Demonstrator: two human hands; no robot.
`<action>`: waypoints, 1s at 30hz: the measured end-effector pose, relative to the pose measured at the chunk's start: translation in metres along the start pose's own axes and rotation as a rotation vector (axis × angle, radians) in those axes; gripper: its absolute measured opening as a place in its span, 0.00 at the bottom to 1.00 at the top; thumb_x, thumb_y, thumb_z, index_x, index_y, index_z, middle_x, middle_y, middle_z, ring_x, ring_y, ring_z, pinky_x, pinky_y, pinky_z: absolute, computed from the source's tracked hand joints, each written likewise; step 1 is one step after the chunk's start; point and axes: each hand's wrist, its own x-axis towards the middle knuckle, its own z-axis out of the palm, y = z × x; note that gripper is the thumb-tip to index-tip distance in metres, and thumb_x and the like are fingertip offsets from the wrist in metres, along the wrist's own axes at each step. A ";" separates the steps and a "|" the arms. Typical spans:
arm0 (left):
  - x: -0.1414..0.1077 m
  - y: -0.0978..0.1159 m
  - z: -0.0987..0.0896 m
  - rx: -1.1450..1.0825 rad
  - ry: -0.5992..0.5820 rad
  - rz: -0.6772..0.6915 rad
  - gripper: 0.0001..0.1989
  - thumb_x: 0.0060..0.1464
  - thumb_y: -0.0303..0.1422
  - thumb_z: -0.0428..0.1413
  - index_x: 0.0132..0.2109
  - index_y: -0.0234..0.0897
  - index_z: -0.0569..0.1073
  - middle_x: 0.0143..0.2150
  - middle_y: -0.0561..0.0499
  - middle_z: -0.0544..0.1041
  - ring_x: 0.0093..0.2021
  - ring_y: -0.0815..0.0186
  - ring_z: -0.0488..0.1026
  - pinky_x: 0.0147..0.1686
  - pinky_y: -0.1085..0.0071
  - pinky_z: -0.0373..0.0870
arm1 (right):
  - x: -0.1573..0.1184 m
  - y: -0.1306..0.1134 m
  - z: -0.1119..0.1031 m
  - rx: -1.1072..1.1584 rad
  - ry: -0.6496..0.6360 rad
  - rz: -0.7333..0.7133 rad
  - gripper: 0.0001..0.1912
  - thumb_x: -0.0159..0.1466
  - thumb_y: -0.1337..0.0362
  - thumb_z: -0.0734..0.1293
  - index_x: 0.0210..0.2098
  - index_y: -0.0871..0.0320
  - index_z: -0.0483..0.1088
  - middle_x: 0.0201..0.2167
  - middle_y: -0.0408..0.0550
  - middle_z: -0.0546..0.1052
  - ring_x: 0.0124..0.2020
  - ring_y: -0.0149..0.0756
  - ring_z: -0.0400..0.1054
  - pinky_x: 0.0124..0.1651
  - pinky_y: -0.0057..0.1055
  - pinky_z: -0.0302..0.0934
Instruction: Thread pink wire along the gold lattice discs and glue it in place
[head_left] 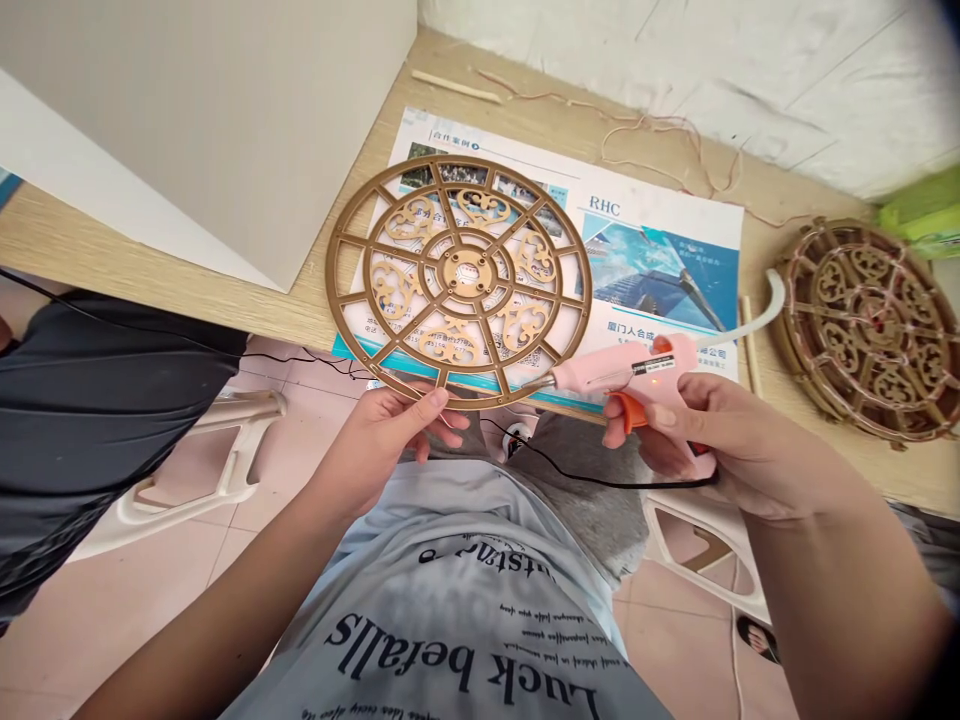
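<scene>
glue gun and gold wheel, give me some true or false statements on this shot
1. The left hand holds the gold wheel by its rim. True.
2. The right hand holds a pink glue gun. True.
3. The glue gun's trigger is blue. False: the trigger is orange.
4. A brown wheel lies to the left of the printed sheet. False: it lies to the right of the sheet.
</scene>
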 end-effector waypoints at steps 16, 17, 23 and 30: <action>0.001 -0.002 -0.002 0.004 -0.028 0.038 0.21 0.60 0.50 0.70 0.42 0.35 0.86 0.39 0.44 0.86 0.35 0.66 0.83 0.26 0.80 0.70 | 0.013 0.004 -0.011 -0.145 -0.146 0.028 0.26 0.65 0.41 0.77 0.32 0.60 0.85 0.15 0.42 0.63 0.18 0.22 0.47 0.21 0.25 0.36; 0.001 -0.003 -0.003 0.006 -0.029 0.039 0.21 0.61 0.50 0.70 0.42 0.35 0.86 0.39 0.44 0.86 0.34 0.66 0.83 0.26 0.80 0.70 | 0.013 0.004 -0.012 -0.165 -0.143 0.025 0.26 0.66 0.41 0.76 0.32 0.60 0.84 0.16 0.42 0.63 0.18 0.22 0.48 0.21 0.25 0.37; 0.002 -0.004 -0.003 -0.004 -0.037 0.044 0.20 0.61 0.50 0.69 0.41 0.35 0.85 0.39 0.44 0.86 0.34 0.66 0.83 0.26 0.79 0.70 | 0.012 0.004 -0.018 -0.247 -0.096 0.022 0.27 0.67 0.39 0.75 0.30 0.59 0.82 0.16 0.43 0.65 0.18 0.23 0.50 0.21 0.25 0.39; 0.002 -0.003 -0.002 0.002 -0.034 0.041 0.21 0.60 0.51 0.70 0.42 0.35 0.85 0.39 0.44 0.86 0.34 0.67 0.83 0.26 0.80 0.70 | 0.012 -0.002 -0.014 -0.297 -0.089 0.022 0.30 0.65 0.38 0.75 0.28 0.60 0.79 0.17 0.44 0.66 0.19 0.23 0.52 0.21 0.25 0.40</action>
